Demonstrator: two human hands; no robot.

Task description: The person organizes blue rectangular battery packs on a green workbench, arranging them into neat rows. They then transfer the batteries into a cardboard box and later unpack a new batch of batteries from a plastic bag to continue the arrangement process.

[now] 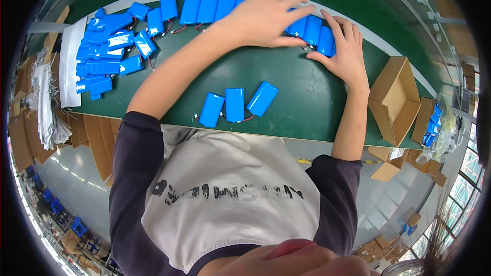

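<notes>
Along the far edge of the green table runs a row of flat blue battery packs [208, 9] with short wires. Across that row lies my left hand [263, 18], its fingers stretched out and spread over some packs and its thumb along their near ends. My right hand [345, 46] curves around the right end of the row. Its thumb and fingers are on either side of the end battery pack [325, 41], gripping it. Nearer me, three battery packs [235, 105] lie apart, side by side. My left hand hides the middle of the row.
A pile of blue battery packs [99, 51] covers the table's left end, beside a white strip [71, 66]. At the right edge stands an open cardboard box [381, 92]. Past it is another carton [422, 117] with blue packs and clear plastic. The green tabletop [286, 71] ends close to my body.
</notes>
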